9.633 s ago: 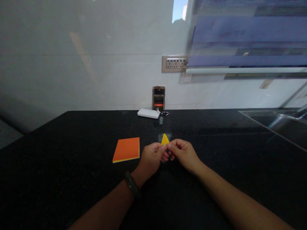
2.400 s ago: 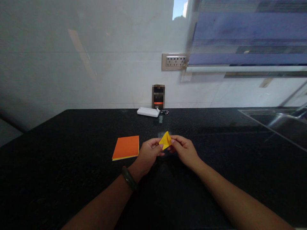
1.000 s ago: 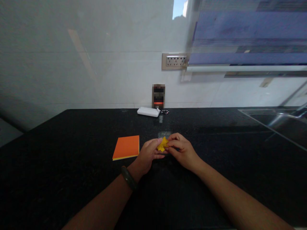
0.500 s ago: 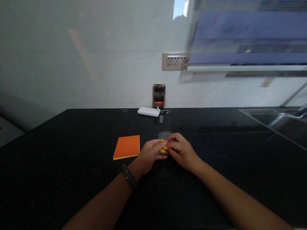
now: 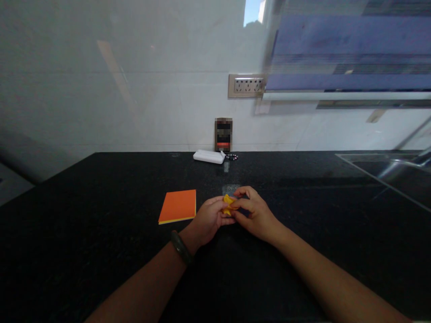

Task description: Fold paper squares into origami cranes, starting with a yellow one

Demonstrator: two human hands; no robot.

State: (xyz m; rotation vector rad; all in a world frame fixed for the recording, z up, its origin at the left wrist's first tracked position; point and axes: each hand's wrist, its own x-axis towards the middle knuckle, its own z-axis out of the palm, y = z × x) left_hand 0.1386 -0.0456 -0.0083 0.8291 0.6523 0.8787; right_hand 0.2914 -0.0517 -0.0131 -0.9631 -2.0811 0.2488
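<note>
Between my two hands is a small piece of folded yellow paper [image 5: 228,204], its points sticking out above and below the fingers. My left hand [image 5: 209,219], with a dark bangle [image 5: 181,248] on its wrist, pinches the paper from the left, thumb on top and fingers beneath. From the right, my right hand [image 5: 256,213] grips the paper's other side with thumb and fingertips. The fingers cover part of the paper, so its full shape is hidden. A stack of square orange paper [image 5: 178,206] with a yellow layer at its edge lies left of my left hand.
The black countertop [image 5: 101,251] runs back to a white tiled wall [image 5: 151,107]. Near the wall lies a white power bank [image 5: 208,156] with a beaded strap [image 5: 232,157], and a phone [image 5: 223,134] leans upright behind it. A metal sink [image 5: 397,172] is at the right.
More of the yellow paper shows now, its upper point spread wider. My left thumb has drawn back a little to the left, and the right fingers have shifted slightly on the paper.
</note>
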